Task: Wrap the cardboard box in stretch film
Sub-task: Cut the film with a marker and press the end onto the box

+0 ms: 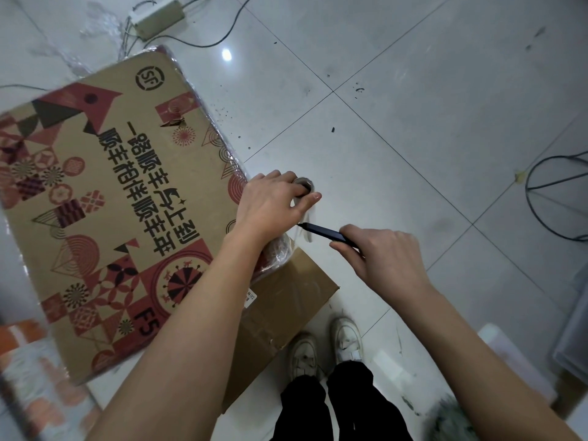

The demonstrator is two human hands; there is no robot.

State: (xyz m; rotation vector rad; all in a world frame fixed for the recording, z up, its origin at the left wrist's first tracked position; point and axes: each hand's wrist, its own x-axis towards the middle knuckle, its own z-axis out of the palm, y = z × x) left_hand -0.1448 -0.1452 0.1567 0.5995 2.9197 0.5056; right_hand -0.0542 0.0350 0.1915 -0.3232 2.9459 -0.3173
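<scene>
On the tiled floor [413, 138], close in front of your shoes [324, 348], the cardboard box [121, 198] stands with its printed face up. Glossy film shows along its far and right edges, so the wrap looks largely on already.

Left hand [273, 202]: fingers curled over the stretch film roll [304, 183] at the box's right edge, thumb out along its side. Only the end of the core and a bit of white film show past the fingers. My reading: you hold the roll off the edge to keep the film between roll and box taut.

Right hand [385, 259]: fingers closed round a slim dark cutter [327, 232], gripped at its rear. The tip points left and sits just below your left thumb, at or touching the stretched film. Whether a blade is out is too small to tell.

Judged step: severing the film from the roll, near the end of the task. Tension is why the hands are set this way; slack film would bunch instead of parting.

Risk: the tip lies near your left thumb and wrist. Cut away from that hand.

A plain brown carton [286, 300] sits under the near right corner of the box. Cables [553, 192] run at the right of the floor, well apart from the work.
</scene>
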